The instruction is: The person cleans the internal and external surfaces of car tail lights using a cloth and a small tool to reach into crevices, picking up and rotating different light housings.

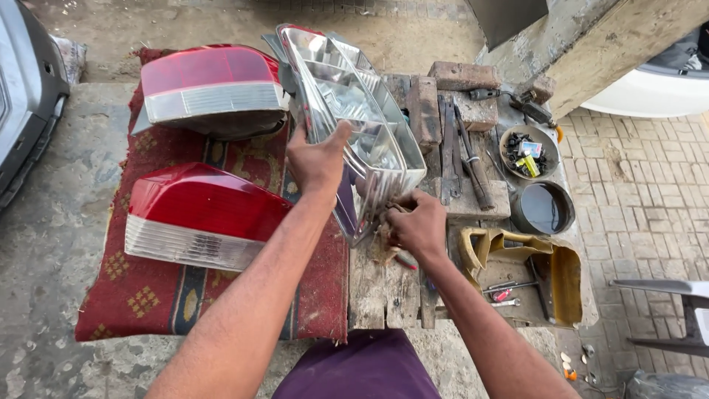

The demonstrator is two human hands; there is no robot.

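Two red tail lamps (210, 89) (199, 214), one clear lamp housing (354, 118), two round tins (529, 151) (544, 207), three bricks (464, 74) (425, 109) (478, 114), one patterned rug (148, 295).

My right hand (419, 225) covering most of the rag (384, 240), bumper (22, 89) cut off at nine o'clock, bowl (529, 151) contents too small to tell.

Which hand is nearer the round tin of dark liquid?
Right. The right hand works at the clear lamp housing's lower end, just left of the tin. The left hand holds the housing's side, farther left.
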